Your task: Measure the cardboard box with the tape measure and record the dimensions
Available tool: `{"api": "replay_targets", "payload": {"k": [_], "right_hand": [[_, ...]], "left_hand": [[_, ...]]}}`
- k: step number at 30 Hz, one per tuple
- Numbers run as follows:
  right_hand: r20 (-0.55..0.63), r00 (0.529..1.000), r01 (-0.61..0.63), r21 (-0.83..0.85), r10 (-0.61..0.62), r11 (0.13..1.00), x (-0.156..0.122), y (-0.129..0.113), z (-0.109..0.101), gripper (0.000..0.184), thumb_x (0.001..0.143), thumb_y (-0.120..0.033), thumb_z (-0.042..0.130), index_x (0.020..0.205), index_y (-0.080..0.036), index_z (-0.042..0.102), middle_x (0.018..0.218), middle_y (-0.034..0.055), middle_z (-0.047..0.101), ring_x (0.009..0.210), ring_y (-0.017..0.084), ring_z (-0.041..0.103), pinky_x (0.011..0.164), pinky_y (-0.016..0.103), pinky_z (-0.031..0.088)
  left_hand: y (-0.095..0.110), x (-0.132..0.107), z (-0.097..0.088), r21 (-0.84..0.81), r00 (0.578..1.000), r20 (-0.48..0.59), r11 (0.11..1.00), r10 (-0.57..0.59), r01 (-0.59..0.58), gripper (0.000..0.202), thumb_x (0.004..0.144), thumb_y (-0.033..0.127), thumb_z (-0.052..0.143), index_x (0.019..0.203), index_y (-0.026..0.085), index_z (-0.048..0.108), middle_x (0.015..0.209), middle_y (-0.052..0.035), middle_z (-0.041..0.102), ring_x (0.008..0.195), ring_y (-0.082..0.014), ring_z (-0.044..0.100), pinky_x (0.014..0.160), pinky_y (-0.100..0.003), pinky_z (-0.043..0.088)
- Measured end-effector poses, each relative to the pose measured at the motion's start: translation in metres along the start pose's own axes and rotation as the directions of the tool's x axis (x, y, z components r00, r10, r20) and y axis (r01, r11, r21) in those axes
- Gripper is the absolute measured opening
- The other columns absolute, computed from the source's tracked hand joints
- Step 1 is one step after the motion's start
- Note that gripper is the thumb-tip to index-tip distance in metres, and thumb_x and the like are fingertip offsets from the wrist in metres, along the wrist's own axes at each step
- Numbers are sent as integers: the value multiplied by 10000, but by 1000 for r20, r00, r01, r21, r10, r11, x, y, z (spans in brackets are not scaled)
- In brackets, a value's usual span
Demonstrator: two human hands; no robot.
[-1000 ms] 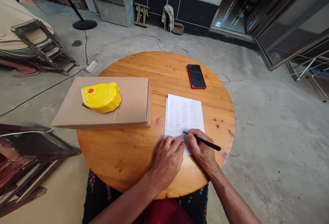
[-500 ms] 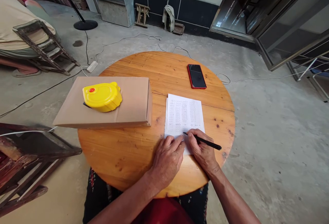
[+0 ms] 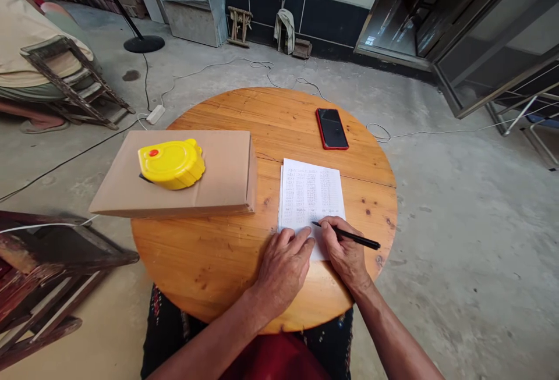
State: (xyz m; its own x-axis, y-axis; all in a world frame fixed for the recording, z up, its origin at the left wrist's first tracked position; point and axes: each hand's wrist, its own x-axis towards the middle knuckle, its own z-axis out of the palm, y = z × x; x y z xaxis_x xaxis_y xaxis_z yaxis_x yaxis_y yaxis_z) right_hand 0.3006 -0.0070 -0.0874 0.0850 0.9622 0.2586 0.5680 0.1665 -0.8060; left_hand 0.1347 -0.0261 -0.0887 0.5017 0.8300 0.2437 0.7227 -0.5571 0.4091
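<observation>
A white sheet of paper (image 3: 311,194) covered with rows of handwritten figures lies on the round wooden table (image 3: 227,246). My left hand (image 3: 283,266) rests flat on the sheet's lower left corner, fingers stretched out. My right hand (image 3: 345,252) is closed round a black pen (image 3: 347,235), whose tip touches the lower part of the paper.
A flat cardboard box (image 3: 218,176) lies on the table's left side with a yellow tape measure (image 3: 172,163) on top. A red-cased phone (image 3: 332,128) lies face up at the far right. Wooden chairs (image 3: 43,275) stand left; cables (image 3: 227,66) run across the concrete floor.
The pen's rear end has swung slightly outward to the right. Both hands stay on the paper where they were.
</observation>
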Motion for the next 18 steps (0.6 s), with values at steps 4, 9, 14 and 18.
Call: {"api": "replay_targets", "payload": {"k": [4, 9, 14, 18], "right_hand": [[-5, 1000, -7, 8, 7, 1000, -1, 2, 1, 163, 930, -267, 521, 862, -212, 658, 763, 17, 675, 665, 165, 608, 638, 280, 486], [-5, 1000, -2, 8, 3, 1000, 2, -4, 0, 166, 926, -260, 521, 845, -209, 656, 750, 20, 678, 652, 164, 608, 625, 278, 489], [-1, 1000, 10, 5, -10, 1000, 3, -9, -1, 163, 921, -243, 523, 829, -204, 652, 734, 19, 677, 648, 160, 608, 624, 272, 490], [1, 1000, 25, -6, -25, 1000, 3, -10, 0, 162, 922, -232, 519, 833, -203, 652, 741, 21, 680, 660, 160, 613, 635, 271, 492]], "left_hand": [[0, 1, -1, 1, 1000, 17, 1000, 3, -3, 285, 915, 138, 526, 1177, 226, 592, 1344, 3, 593, 988, -232, 510, 850, -406, 493], [1, 2, -2, -3, 1000, 18, 1000, 4, -4, 287, 915, 124, 515, 1174, 221, 592, 1348, 17, 595, 980, -231, 503, 845, -405, 496], [1, 2, -2, -2, 1000, 16, 1000, -1, 1, 288, 910, 120, 521, 1166, 228, 600, 1345, 9, 597, 978, -232, 505, 846, -407, 498], [1, 2, -2, -5, 1000, 17, 1000, -2, 2, 292, 907, 116, 528, 1167, 225, 602, 1343, 10, 599, 973, -229, 504, 846, -403, 499]]}}
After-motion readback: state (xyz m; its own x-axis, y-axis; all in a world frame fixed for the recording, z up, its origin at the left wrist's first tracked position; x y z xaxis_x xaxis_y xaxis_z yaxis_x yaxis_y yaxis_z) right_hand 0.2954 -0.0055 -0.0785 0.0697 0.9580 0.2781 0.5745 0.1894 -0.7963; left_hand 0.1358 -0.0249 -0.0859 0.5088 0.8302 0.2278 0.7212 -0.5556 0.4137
